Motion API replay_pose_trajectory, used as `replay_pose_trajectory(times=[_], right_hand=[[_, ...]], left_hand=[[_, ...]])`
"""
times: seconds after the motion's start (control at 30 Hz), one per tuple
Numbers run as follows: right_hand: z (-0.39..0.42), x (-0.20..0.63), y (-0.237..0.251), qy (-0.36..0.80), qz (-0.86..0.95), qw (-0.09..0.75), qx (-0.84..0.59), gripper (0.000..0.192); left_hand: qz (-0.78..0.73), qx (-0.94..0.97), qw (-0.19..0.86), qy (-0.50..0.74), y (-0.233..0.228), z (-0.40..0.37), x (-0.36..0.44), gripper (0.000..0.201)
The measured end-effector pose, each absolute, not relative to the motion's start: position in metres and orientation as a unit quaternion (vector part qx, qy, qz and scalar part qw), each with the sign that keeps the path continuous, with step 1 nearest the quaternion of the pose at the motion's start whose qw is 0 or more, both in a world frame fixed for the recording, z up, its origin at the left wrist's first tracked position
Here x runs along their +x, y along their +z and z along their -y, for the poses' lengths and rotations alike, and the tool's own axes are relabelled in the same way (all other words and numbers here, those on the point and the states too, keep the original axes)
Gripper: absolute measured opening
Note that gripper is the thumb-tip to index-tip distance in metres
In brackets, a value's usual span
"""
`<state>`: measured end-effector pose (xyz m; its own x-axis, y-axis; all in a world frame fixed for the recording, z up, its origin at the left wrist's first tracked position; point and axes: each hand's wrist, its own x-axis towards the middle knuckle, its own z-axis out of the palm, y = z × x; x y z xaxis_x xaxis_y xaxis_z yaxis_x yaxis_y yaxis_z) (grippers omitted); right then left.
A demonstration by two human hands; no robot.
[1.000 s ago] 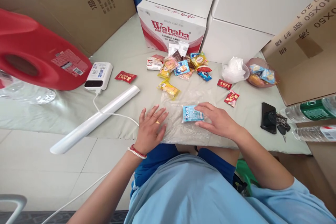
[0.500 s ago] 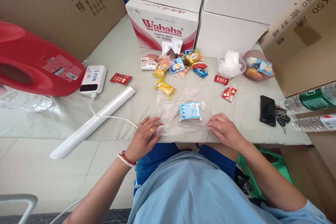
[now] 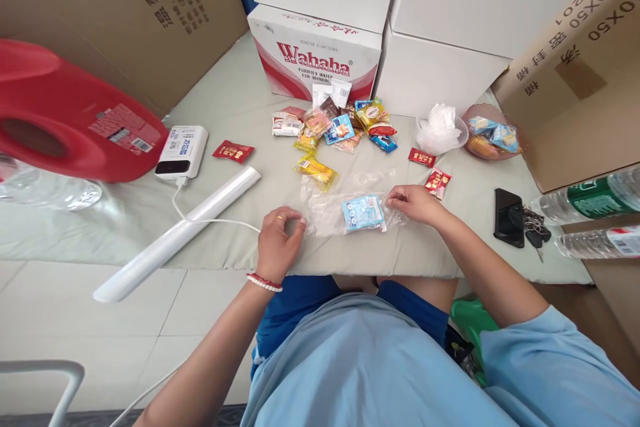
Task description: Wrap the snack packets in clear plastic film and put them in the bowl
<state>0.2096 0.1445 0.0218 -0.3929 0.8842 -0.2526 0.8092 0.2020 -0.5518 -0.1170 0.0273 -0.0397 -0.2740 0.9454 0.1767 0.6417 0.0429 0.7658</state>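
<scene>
Bag: clear plastic bag (image 3: 334,210), thin and wrinkled, lying flat on the table (image 3: 235,100) near its front edge.
Packet: small blue and white packet (image 3: 363,213), flat at the bag's middle; whether inside or on top cannot be told.
Left hand: left hand (image 3: 277,242), fingers pinched shut on the bag's left edge.
Right hand: right hand (image 3: 413,202), fingertips closed on the bag's right edge.
Nearby: pile of snack packets (image 3: 340,128) behind the bag; white roll (image 3: 183,230) to the left.
</scene>
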Motion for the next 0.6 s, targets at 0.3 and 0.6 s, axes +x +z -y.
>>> replay_pose_trajectory(times=[0.3, 0.6], right_hand=[[-0.106, 0.176, 0.038, 0.155, 0.872, 0.128, -0.446, 0.033], [-0.121, 0.178, 0.020, 0.256, 0.869, 0.107, -0.409, 0.035]], left_hand=[[-0.681, 0.550, -0.067, 0.478, -0.007, 0.003, -0.088, 0.017], [-0.528, 0.810, 0.078, 0.244, 0.000, -0.033, -0.015, 0.045]])
